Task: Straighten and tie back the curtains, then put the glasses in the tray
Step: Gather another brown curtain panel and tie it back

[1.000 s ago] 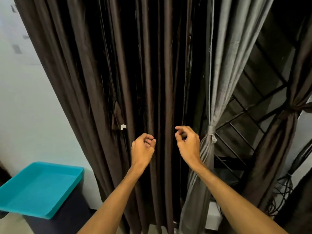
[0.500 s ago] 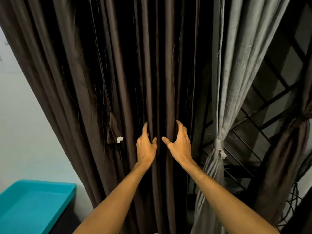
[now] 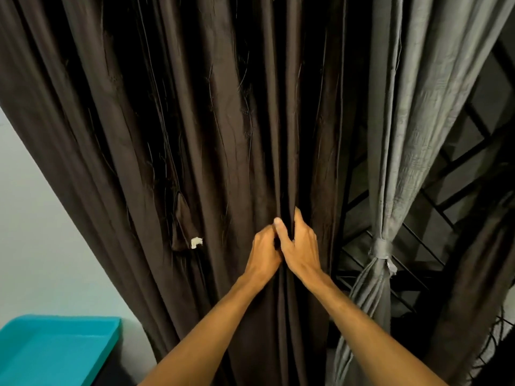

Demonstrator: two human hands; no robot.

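While both hands bunch one fold near centre, left hand [image 3: 263, 252] curled round it and right hand [image 3: 299, 246] pinching it thumb to fingers, the brown curtain [image 3: 223, 135] could slip free if either grip slackens. Loose threads may snag. Open room toward the wall [image 3: 28, 218] at 9 o'clock. The tied grey curtain [image 3: 404, 135] crowds 3 o'clock. Tray [image 3: 55, 352] at 8 o'clock, glasses unseen.

Two bare arms and two bare hands show. The left arm [image 3: 211, 324] is long and thin, and it is bare from the wrist back to the near edge. The right arm [image 3: 370, 330] is bare too, with a soft line of muscle along it. The left hand [image 3: 263, 253] has bumpy knuckles. The right hand [image 3: 302, 246] has thin cords on its back and a short thumbnail [image 3: 277, 221].
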